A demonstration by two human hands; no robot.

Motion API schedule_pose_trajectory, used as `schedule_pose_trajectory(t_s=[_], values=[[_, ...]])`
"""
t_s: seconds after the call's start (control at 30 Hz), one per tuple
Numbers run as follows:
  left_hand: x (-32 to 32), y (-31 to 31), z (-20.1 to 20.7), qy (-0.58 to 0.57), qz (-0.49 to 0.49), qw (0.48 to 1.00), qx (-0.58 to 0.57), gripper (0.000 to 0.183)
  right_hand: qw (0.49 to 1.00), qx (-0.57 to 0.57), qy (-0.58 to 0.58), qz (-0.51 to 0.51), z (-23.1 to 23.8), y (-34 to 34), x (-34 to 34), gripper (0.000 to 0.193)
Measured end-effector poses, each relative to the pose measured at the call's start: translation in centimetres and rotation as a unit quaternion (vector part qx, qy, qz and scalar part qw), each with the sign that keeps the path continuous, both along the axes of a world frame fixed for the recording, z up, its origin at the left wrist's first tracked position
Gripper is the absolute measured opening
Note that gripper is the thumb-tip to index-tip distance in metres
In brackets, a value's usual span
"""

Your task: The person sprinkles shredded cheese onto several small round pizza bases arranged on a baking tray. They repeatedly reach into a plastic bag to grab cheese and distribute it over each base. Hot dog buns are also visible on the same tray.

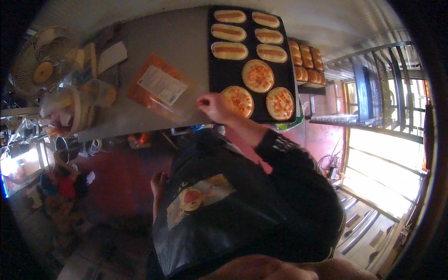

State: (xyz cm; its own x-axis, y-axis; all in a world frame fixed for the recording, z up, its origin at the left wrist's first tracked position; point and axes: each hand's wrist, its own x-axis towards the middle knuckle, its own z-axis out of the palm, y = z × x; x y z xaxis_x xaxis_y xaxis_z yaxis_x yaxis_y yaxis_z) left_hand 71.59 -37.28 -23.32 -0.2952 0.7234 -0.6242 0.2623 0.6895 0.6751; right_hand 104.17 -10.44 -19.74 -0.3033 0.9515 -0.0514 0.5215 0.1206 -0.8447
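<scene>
My right hand (215, 107) is held over the grey table, between a clear and orange plastic bag (161, 87) and a black baking tray (227, 72). Its fingers are curled together, and whatever they may hold is hidden. Closest to it on the tray is a round pastry (239, 101) in a paper cup, topped with orange bits. Two more round ones and several long buns with a sausage strip (229, 32) lie farther back. Low beside my dark apron (242, 224) hangs my left hand (159, 179), small and dim, its fingers curled in, with no object showing in them.
Beyond the tray's right side are browned bread rolls (306, 58). A metal rack (373, 93) stands at the right. To the left are a fan (44, 70) and a clear plastic tub (70, 109) beside a smaller container (100, 92). The table's near edge runs just before my body.
</scene>
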Motion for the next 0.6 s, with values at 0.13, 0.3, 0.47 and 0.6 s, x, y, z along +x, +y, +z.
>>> schedule_pose_trajectory(t_s=[0.13,0.3,0.47,0.6], values=[[1.0,0.4,0.0,0.013,-0.006,1.000,0.021,0.023,0.994,-0.047,-0.043,-0.092,2.8,2.5,8.9,0.017],[1.3,0.7,-0.3,0.041,-0.083,0.995,0.039,0.022,0.966,0.024,-0.182,-0.182,4.0,7.7,16.7,0.019],[2.1,0.2,0.0,0.018,-0.056,0.997,0.045,0.023,0.966,0.023,-0.226,-0.126,1.7,10.0,18.9,0.019],[2.2,-0.3,-0.6,0.029,-0.053,0.997,0.040,0.024,0.965,-0.010,-0.237,-0.110,-0.2,10.9,18.8,0.018]])
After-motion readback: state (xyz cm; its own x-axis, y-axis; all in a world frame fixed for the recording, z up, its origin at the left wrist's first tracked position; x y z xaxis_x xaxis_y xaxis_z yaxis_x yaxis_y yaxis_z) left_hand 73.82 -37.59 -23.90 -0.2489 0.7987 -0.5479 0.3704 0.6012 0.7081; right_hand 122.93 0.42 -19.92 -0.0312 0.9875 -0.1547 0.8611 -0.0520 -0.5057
